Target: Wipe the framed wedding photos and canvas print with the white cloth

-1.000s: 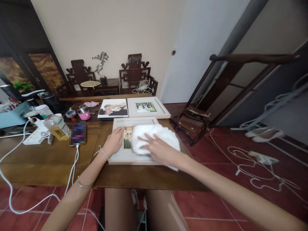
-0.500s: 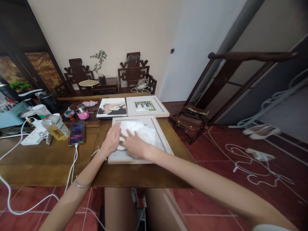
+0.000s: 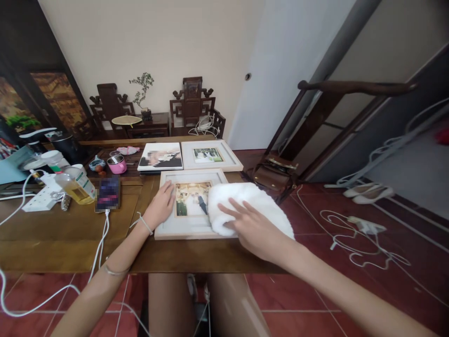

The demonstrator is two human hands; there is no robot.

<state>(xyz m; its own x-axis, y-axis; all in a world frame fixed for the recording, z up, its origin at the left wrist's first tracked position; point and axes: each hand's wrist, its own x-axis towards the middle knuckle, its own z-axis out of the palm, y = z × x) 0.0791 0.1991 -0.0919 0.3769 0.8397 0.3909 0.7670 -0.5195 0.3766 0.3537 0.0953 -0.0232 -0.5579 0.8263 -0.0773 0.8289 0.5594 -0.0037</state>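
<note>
A light wooden picture frame (image 3: 187, 237) lies flat on the brown table, with a photo (image 3: 185, 199) showing inside its pale mount. My left hand (image 3: 162, 204) rests on the frame's left side, fingers stretched out and holding nothing. Over the right part of the frame, my right hand (image 3: 258, 230) grips a fluffy white cloth (image 3: 242, 191), fingers spread on top of it and part of the thumb hidden in its folds. The cloth covers the frame's right side and hangs past the table's edge.
Behind lie a second picture frame (image 3: 231, 164) and a white-edged picture (image 3: 160, 157). To the left are a pink cup (image 3: 117, 164), a bottle of yellow liquid (image 3: 72, 188), a phone (image 3: 107, 194) on a cable and a power strip (image 3: 38, 199). A wooden chair (image 3: 354, 87) stands right.
My right hand has swept the cloth rightward from the middle of the frame, uncovering the photo. My left hand stays on the frame's left side. The view has shifted slightly.
</note>
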